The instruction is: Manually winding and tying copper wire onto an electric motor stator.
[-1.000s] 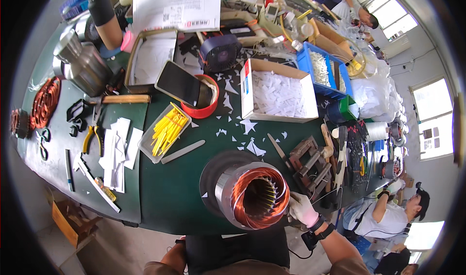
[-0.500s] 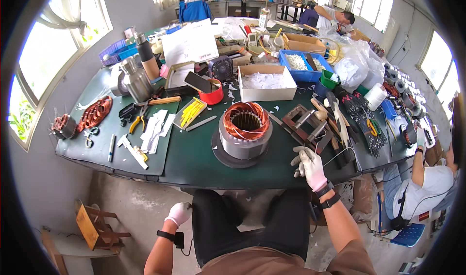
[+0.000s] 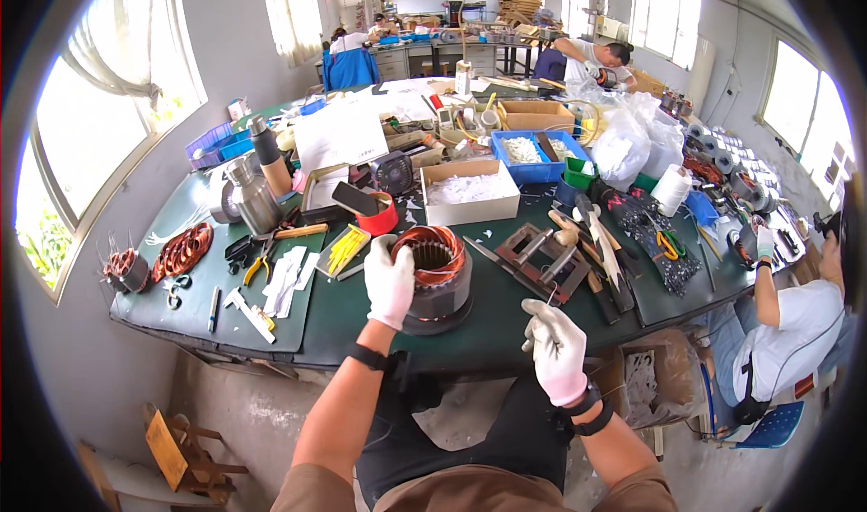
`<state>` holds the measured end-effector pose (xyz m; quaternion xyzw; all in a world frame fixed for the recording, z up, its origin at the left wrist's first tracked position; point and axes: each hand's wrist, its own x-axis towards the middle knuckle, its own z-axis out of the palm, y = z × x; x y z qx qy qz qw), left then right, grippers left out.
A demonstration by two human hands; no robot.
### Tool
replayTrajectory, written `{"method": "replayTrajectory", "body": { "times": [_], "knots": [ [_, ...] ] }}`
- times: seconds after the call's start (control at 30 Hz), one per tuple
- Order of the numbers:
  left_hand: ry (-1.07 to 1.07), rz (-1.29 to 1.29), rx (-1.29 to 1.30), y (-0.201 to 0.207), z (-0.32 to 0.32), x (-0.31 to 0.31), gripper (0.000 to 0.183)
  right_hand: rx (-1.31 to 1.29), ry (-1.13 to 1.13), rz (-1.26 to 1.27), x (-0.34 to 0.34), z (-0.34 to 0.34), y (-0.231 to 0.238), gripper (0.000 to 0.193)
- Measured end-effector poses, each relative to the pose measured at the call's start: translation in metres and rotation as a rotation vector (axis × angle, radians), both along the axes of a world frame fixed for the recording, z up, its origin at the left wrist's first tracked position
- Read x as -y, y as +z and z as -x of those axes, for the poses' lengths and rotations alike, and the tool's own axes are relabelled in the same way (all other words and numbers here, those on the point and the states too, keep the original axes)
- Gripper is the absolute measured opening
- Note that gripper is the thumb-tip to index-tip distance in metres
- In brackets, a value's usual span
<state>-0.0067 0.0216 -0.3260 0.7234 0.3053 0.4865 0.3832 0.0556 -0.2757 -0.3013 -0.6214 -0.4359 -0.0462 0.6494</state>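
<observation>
Left fingers [image 3: 400, 257]: bent over left rim of the copper winding [image 3: 454, 257], white glove; can't tell if clamped or just resting.
Left hand [image 3: 390, 291]: at left side of the steel ring [image 3: 440, 306] that carries the winding.
Right hand [image 3: 557, 354]: white glove, well right of the ring, fingers bent and bunched; can't tell if they pinch anything.
Steel ring: upright, open end up, on a round dark base [image 3: 441, 327], near edge of the green table [image 3: 497, 324].
Right of ring: metal frame with rods [image 3: 562, 264], just beyond right hand; long tools [image 3: 601, 246] beside it.
Left of ring: tray of yellow sticks [image 3: 345, 248]; farther left, pliers [image 3: 257, 266], scissors [image 3: 178, 291], loose copper coils [image 3: 183, 252].
Beyond ring: box of white scraps [image 3: 470, 209]; red tub [image 3: 380, 221] with phone [image 3: 354, 200] leaning on it.
Far right: white spool [image 3: 671, 190].
Near right: co-worker, white top [image 3: 795, 331], seated.
</observation>
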Motion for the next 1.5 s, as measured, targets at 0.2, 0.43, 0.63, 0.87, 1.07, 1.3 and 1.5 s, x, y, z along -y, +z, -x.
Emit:
{"method": "replayTrajectory", "body": {
  "times": [0.2,0.43,0.63,0.87,1.07,1.3,1.5],
  "knots": [
    [-0.518,0.282,-0.038,0.015,0.009,-0.055,0.030,-0.255,0.029,0.117,-0.004,-0.009,0.016,0.029],
    [-0.286,0.121,-0.096,0.011,0.024,-0.027,0.042,-0.157,0.056,0.205,-0.018,-0.014,-0.006,0.024],
    [-0.390,0.180,-0.014,0.009,0.014,-0.057,0.044,-0.216,0.016,0.232,-0.045,-0.011,-0.032,0.019],
    [-0.238,0.108,-0.121,0.004,0.016,-0.051,0.042,-0.021,0.012,0.242,-0.078,-0.015,-0.046,0.010],
    [-0.405,0.165,-0.046,0.011,0.005,-0.075,0.045,0.130,-0.022,0.151,-0.100,-0.024,-0.048,0.012],
    [-0.221,0.093,-0.149,0.001,0.010,-0.060,0.043,0.155,-0.030,0.145,-0.107,-0.026,-0.046,0.012],
    [-0.297,0.181,-0.045,-0.007,0.000,-0.067,0.045,0.414,-0.117,0.176,-0.127,-0.011,-0.043,0.011]
  ]
}}
